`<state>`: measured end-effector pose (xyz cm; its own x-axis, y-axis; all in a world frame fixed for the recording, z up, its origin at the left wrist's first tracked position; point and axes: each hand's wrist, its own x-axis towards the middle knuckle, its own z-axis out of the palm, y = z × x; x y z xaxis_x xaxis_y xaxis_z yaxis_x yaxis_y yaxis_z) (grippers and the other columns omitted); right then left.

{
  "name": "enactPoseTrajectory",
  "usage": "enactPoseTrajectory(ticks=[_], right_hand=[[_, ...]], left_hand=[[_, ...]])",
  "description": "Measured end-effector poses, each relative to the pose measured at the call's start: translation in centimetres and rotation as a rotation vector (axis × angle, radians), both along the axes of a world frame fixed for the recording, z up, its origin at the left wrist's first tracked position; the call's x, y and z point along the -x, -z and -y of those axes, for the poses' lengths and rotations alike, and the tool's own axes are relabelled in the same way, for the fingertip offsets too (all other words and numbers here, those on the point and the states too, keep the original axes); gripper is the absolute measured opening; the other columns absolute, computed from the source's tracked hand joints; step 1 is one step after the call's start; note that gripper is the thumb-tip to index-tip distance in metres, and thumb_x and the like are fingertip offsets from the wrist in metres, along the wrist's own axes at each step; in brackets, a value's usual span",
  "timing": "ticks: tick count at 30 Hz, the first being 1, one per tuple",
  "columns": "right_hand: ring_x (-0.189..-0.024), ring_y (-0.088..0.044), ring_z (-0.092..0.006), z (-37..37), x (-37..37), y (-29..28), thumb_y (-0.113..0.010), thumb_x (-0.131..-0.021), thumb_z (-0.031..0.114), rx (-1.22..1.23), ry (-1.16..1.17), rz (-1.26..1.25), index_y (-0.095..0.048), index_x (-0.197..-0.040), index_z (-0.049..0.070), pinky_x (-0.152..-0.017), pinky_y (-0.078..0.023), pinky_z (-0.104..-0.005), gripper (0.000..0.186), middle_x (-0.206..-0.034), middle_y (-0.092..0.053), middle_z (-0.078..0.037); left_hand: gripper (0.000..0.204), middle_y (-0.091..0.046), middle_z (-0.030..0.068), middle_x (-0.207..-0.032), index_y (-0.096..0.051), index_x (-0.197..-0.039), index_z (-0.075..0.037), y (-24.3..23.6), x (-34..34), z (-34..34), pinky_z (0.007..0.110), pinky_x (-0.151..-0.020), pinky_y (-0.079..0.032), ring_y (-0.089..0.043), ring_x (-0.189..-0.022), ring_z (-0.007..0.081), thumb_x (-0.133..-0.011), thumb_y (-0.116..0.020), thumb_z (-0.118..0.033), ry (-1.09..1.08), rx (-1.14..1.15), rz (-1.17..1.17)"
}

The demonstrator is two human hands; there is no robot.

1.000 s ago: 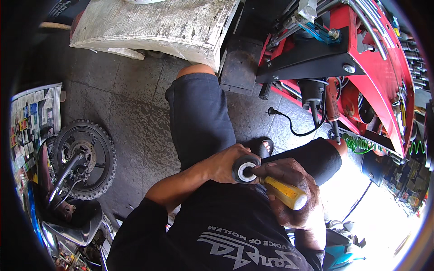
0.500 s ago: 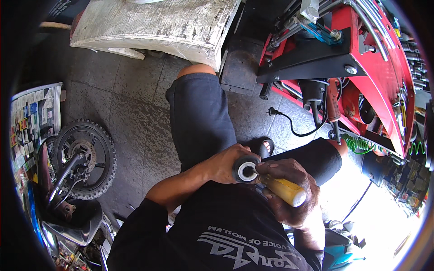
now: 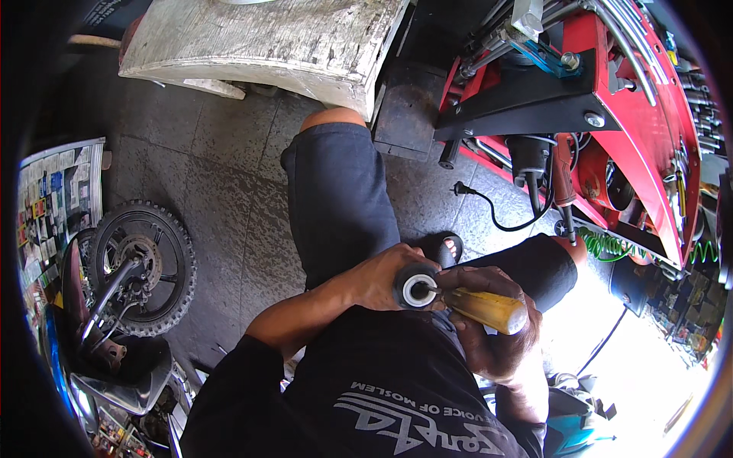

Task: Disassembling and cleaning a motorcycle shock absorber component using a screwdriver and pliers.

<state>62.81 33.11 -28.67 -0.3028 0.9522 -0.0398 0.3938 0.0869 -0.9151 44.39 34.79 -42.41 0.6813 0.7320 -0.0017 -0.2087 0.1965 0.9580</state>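
The black cylinder (image 3: 414, 285) looks like matt rubber around a pale, smooth inner ring. Just right of the cylinder, the screwdriver handle (image 3: 489, 309) is glossy translucent yellow plastic. Above the cylinder, the red machine (image 3: 649, 145) is glossy painted metal, the slab (image 3: 259, 38) rough, weathered whitish wood, the floor (image 3: 221, 198) dull, stained concrete.
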Motion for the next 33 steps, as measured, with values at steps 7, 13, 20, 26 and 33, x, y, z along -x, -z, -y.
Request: enactPoseTrajectory(ticks=[7, 13, 20, 26, 33], right_hand=[[-0.101, -0.073, -0.0286, 0.3, 0.3, -0.1, -0.068, -0.086, -0.005, -0.035, 0.02, 0.078, -0.053, -0.123, -0.001, -0.086, -0.059, -0.0372, 0.041, -0.109, -0.072, -0.017], [-0.099, -0.073, -0.0286, 0.2, 0.2, 0.0, -0.068, -0.087, -0.003, -0.033, 0.042, 0.052, -0.054, -0.121, -0.002, -0.086, -0.059, -0.0379, 0.037, -0.108, -0.072, -0.018], [-0.096, -0.074, -0.0283, 0.1, 0.2, -0.3, -0.069, -0.088, 0.0, -0.024, 0.042, 0.084, -0.056, -0.119, -0.003, -0.083, -0.06, -0.0379, 0.033, -0.106, -0.072, -0.018], [-0.096, -0.074, -0.0286, 0.1, 0.1, -0.4, -0.069, -0.088, 0.001, -0.025, 0.041, 0.073, -0.057, -0.116, -0.002, -0.083, -0.06, -0.0379, 0.03, -0.106, -0.071, -0.018], [-0.099, -0.073, -0.0339, 0.7, -0.2, -0.4, -0.081, -0.074, -0.004, -0.096, 0.043, 0.052, -0.05, -0.124, 0.0, -0.083, -0.06, -0.0426, 0.059, -0.11, -0.07, -0.019]], left_hand=[[0.033, -0.068, 0.0099, -0.075, -0.068, -0.085, -0.003, 0.4, -0.1, 0.2, 0.036, -0.069, -0.049, -0.063, -0.071, 0.0227, -0.074, -0.089, -0.026, -0.029, -0.008, -0.025], [0.034, -0.068, 0.0104, -0.076, -0.069, -0.085, -0.003, 0.7, -0.1, 0.0, 0.036, -0.069, -0.049, -0.064, -0.072, 0.0227, -0.073, -0.09, -0.027, 0.053, -0.009, -0.039], [0.043, -0.07, 0.0103, -0.084, -0.071, -0.101, -0.003, 1.6, 0.0, 0.8, 0.037, -0.074, -0.051, -0.067, -0.078, 0.0242, -0.072, -0.091, -0.028, 0.057, 0.042, -0.052], [0.048, -0.069, 0.0098, -0.089, -0.07, -0.105, -0.005, 2.4, 0.3, 1.0, 0.038, -0.079, -0.05, -0.067, -0.082, 0.0248, -0.071, -0.092, -0.029, 0.142, -0.008, -0.123], [0.042, -0.066, 0.0098, -0.086, -0.069, -0.098, -0.007, 1.4, 0.4, 0.6, 0.039, -0.083, -0.049, -0.065, -0.083, 0.0267, -0.072, -0.09, -0.032, 0.044, -0.008, -0.116]])
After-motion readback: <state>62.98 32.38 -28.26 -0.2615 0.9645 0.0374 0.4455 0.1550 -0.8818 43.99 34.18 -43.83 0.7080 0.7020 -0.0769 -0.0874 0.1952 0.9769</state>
